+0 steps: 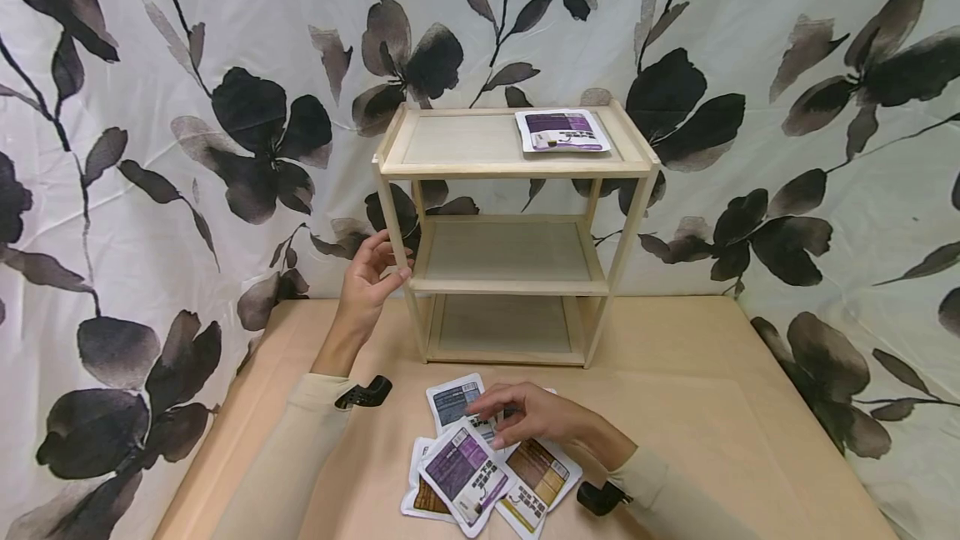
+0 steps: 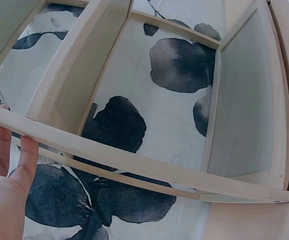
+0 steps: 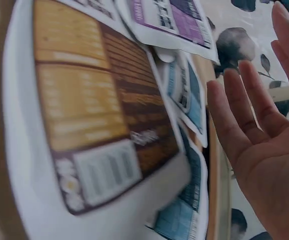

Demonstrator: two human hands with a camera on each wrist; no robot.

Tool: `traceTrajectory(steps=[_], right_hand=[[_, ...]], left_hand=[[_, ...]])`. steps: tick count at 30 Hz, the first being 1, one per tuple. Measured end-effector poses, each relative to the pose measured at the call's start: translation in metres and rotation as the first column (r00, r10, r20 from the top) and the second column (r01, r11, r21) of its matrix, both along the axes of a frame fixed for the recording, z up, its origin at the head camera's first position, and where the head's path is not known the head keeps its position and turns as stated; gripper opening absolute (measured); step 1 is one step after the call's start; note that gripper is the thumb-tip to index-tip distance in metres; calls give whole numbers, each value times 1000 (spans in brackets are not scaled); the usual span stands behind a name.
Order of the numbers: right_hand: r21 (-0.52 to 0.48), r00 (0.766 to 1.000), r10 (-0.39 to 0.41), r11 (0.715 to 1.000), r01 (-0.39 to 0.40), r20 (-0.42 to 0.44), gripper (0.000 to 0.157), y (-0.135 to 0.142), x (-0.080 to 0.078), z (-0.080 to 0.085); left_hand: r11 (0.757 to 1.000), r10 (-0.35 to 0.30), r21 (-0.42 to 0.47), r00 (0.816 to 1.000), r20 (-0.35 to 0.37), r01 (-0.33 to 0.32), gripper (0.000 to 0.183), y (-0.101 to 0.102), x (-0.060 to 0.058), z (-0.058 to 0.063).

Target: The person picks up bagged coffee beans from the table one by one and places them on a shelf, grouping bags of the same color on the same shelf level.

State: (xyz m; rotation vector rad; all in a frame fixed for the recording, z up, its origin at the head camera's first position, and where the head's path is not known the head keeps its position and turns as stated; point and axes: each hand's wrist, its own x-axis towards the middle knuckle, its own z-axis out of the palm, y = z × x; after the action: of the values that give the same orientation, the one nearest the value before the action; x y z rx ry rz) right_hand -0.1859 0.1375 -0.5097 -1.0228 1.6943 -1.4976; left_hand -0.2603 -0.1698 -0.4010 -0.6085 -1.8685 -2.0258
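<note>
My left hand (image 1: 372, 277) holds the left front post of a small three-tier wooden shelf (image 1: 510, 287), its thumb and fingers on either side of the post at middle-tier height. In the left wrist view, fingers (image 2: 29, 157) pass behind the pale post (image 2: 109, 155). Over a loose pile of flat printed pouches hovers my right hand (image 1: 536, 415), fingers relaxed and nothing between them. A purple pouch (image 1: 467, 473) lies on top of the pile, close to the thumb. Around it are a yellow-brown pouch (image 1: 536, 473), a blue-grey pouch (image 1: 453, 401) and a brown pouch (image 1: 427, 502).
Another purple pouch (image 1: 566, 132) lies on the right side of the shelf's top tier. The shelf stands near the back of the tan table (image 1: 697, 407). Behind it hangs a white cloth (image 1: 540, 40) with dark flowers.
</note>
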Motion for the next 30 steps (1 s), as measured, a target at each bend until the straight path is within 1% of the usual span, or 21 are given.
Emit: traceTrajectory(steps=[3,13,19,24,30], right_hand=[[11,1000,-10,1000,10,-15,53,-2,1,-6],[77,999,-46,996,46,0,52,-6,9,-19],[106,998,-70,992,70,1,49,-7,12,-21],[116,998,-59,991,60,-8,44,-10,14,-21],[104,998,-32,994,37,-51,40,-16,16,-24]], left_hand=[[1000,1,-3,1000,2,-1,61,0,0,0],[1000,0,10,1000,1,0,62,0,0,0],[1000,-5,12,1000,-2,5,63,0,-1,-1],[1000,-10,11,1000,-4,10,63,0,-2,-2],[1000,-13,16,1000,-13,13,62,-1,-2,-2]])
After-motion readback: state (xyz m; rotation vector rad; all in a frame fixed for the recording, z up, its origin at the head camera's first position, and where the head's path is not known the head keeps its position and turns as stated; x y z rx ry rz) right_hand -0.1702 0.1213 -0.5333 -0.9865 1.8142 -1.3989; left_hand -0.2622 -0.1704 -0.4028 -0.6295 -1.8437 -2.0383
